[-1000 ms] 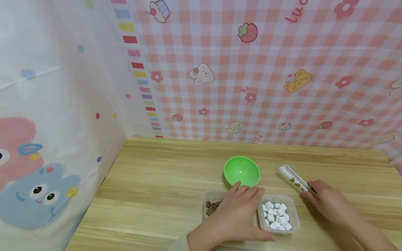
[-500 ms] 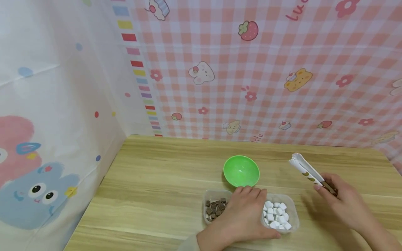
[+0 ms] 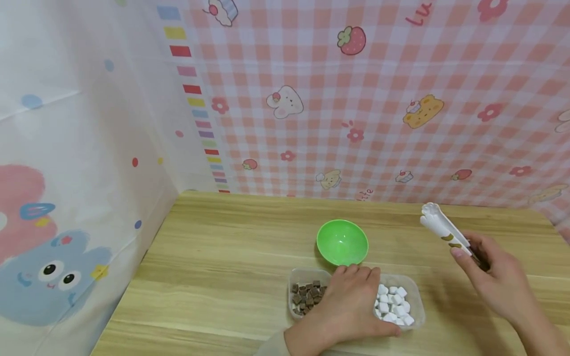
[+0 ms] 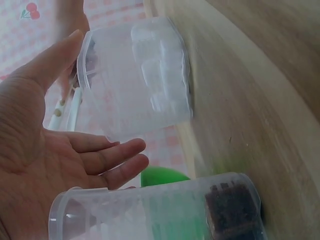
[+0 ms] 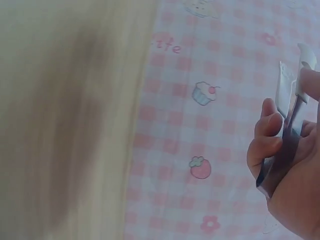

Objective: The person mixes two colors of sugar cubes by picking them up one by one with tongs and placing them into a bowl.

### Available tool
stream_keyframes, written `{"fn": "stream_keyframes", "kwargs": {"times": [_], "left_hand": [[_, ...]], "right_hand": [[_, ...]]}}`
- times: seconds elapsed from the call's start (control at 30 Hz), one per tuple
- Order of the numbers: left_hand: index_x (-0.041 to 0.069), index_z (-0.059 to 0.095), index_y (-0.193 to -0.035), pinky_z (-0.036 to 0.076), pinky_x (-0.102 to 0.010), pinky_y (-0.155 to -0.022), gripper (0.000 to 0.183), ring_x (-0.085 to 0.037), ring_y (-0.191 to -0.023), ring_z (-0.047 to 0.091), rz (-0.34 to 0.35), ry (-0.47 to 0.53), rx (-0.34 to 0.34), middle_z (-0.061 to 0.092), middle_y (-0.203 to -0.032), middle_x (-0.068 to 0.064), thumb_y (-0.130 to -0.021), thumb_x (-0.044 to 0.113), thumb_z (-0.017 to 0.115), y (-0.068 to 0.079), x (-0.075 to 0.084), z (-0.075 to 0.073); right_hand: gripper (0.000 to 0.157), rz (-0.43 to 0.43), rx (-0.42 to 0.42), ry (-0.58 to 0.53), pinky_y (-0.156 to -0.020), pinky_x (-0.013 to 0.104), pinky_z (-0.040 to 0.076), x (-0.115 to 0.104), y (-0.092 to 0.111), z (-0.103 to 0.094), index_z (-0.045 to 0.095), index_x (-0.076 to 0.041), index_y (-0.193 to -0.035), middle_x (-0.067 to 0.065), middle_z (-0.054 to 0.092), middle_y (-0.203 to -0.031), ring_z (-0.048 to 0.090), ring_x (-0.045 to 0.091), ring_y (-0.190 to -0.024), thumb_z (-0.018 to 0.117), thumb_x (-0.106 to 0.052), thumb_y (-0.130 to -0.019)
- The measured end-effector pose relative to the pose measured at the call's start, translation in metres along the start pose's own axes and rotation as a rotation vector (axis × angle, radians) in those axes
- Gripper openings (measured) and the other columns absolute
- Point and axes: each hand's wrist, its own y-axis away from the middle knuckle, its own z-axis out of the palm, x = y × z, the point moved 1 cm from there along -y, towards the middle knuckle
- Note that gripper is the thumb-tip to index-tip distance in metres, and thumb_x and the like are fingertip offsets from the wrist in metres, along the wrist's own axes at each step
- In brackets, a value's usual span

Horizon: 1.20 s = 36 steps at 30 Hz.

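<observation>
My left hand (image 3: pixel 349 306) reaches over the gap between two clear plastic containers, its thumb at the near corner of the right container (image 3: pixel 417 296), which holds small white chunks. In the left wrist view, its fingers (image 4: pixel 117 157) extend between both boxes, relaxed. The left container (image 3: pixel 296 275) holds brown cubes and is partly covered by the hand. Off to the right, my right hand (image 3: pixel 500 279) grips a pair of tongs (image 3: pixel 445 232) with white, paw-shaped tips and brown spots, raised above the table. The tongs' arms (image 5: pixel 290 145) stand slightly apart with nothing between them.
A green bowl (image 3: pixel 342 242) stands just behind the containers, with nothing seen inside. The wooden tabletop (image 3: pixel 213 247) runs back to a pink checked cloth (image 3: pixel 320 74). A white printed cloth (image 3: pixel 80 148) hangs along the left side.
My right hand has lifted the tongs up and to the right, away from the containers. My left hand has shifted slightly right, uncovering more of the brown cubes.
</observation>
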Motion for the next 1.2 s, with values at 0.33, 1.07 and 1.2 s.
{"fn": "stream_keyframes", "kwargs": {"times": [0.33,1.07,1.2], "left_hand": [[0.013,0.057,-0.147,0.042,-0.028,-0.103,0.105,-0.01,-0.121,0.056,-0.004,0.011,-0.007,0.064,-0.134,0.005,-0.073,0.086,0.071,-0.001,0.002,0.001],[0.011,0.059,-0.145,0.043,-0.027,-0.104,0.104,-0.01,-0.122,0.057,-0.009,0.058,-0.041,0.065,-0.134,0.004,-0.071,0.082,0.077,-0.004,-0.002,0.0],[0.011,0.059,-0.144,0.042,-0.027,-0.103,0.104,-0.009,-0.121,0.057,-0.009,0.062,-0.039,0.065,-0.133,0.004,-0.07,0.082,0.078,-0.005,-0.001,0.001]], "right_hand": [[0.033,-0.061,0.06,0.052,-0.053,0.017,0.038,-0.018,-0.006,-0.004,0.07,-0.005,-0.125,-0.019,0.061,-0.078,0.05,0.0,-0.064,0.078,-0.009,-0.094],[0.048,-0.413,0.013,0.303,-0.049,0.014,0.032,-0.061,0.016,-0.03,0.078,-0.017,-0.113,-0.017,0.064,-0.083,0.049,-0.008,-0.066,0.076,-0.058,-0.088],[0.058,-0.451,0.004,0.332,-0.048,0.014,0.035,-0.062,0.021,-0.026,0.079,-0.02,-0.109,-0.012,0.072,-0.086,0.055,-0.006,-0.065,0.058,-0.072,-0.093]]}}
